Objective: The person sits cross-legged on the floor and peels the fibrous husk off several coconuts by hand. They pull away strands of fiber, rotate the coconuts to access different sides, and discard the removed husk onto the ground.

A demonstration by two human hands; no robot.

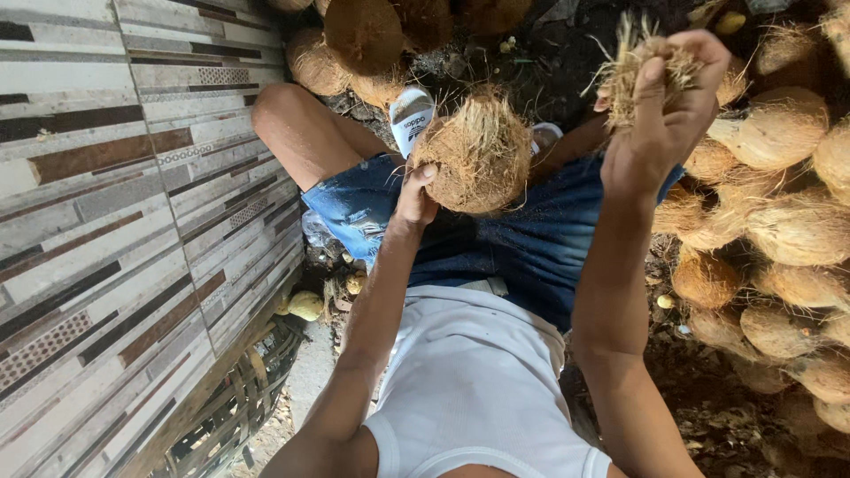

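Partly hidden, the husked coconut point(481, 152) sits above the person's lap in denim shorts point(522, 239), its lower left side covered by the left hand point(414, 199), whose fingers curl behind it so only the thumb and the heel of the hand show. That hand cups the coconut from below, the arm rising straight toward it. To the coconut's right and higher, the right hand point(666, 106) is raised with the wrist bent, fingers closed around a tuft of dry fibre point(633, 66) that sticks out above the fist; how much fibre lies inside the fist cannot be made out. Just behind the coconut a white sandal point(410, 115) shows only in part. Right of the coconut lies a coconut pile point(779, 230), cut off by the frame edge. Left of it stands a tiled wall point(115, 221).
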